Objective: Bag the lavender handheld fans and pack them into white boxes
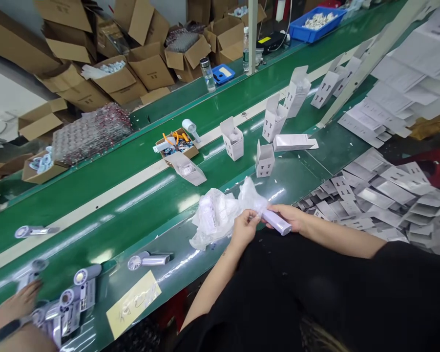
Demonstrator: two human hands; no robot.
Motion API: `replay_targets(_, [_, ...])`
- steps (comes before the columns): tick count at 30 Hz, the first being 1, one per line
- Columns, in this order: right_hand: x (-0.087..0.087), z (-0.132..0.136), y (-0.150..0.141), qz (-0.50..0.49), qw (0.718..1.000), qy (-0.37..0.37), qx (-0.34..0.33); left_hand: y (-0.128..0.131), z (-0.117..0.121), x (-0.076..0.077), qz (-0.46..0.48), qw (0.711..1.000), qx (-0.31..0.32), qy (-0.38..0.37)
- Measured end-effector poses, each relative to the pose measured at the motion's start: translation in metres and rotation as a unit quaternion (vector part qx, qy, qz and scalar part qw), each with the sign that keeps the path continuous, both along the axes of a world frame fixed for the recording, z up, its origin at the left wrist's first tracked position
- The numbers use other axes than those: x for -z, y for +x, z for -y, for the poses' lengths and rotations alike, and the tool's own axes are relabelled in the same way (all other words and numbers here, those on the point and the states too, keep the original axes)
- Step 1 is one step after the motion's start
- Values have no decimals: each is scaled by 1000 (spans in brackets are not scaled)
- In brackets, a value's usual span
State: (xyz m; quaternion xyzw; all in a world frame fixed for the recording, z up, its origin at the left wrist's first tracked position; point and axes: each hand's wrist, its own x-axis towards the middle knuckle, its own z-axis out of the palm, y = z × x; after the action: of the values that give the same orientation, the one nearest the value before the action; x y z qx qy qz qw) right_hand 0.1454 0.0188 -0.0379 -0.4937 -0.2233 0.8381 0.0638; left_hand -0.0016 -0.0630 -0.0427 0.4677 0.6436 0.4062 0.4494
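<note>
A lavender handheld fan (pixel 277 223) is in front of my body, its bare handle pointing toward me. The other end sits inside a clear plastic bag (pixel 251 194). My right hand (pixel 286 215) grips the fan's handle from the right. At the bag's mouth, my left hand (pixel 244 226) has its thumb and fingers pinched on the plastic. Just left of it, a heap of clear plastic bags (pixel 210 220) lies on the bench, with something lavender showing through. Farther left, another fan (pixel 148 260) rests beside a yellow paper with handwriting (pixel 134 304).
A co-worker's hand (pixel 16 305) is among several fans at lower left. White boxes (pixel 265 159) stand beyond my hands, and flattened cartons (pixel 399 190) are piled right. A small tool box (pixel 179 144) sits by the green conveyor (pixel 124 188). A metal post (pixel 373 63) rises at right.
</note>
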Motion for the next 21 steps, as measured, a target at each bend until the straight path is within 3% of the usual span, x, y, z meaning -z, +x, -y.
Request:
replay_targets(2, [0,-2,11,73,996,39,-26,1,-9,-5,123,988,-27,-92])
replay_targets(4, [-6,-8,27,132,980,119,-85,3,-18,-12,206,968,-43,-139])
replay_targets(6, [-17,-20,45,152,961,189,-130,8,-25,-23,256,953,-52,-152])
replay_targets(9, [-42,-43,65,134,949,260,-116,12,-32,-41,269,954,-53,-124])
replay_targets(12, [-67,-59,68,83,947,300,-77,8,-43,-55,179,981,-54,-43])
replay_targets(15, [-76,-65,56,-4,963,267,-25,2,-60,-55,37,995,34,89])
replay_targets(18, [-62,-77,48,-89,972,216,-14,6,-78,-39,-115,967,174,145])
replay_targets(19, [-53,-88,50,-109,973,200,-22,8,-82,-32,-158,959,188,144])
replay_targets(21, [-29,-124,63,-87,980,180,13,13,-89,-20,-212,954,152,148])
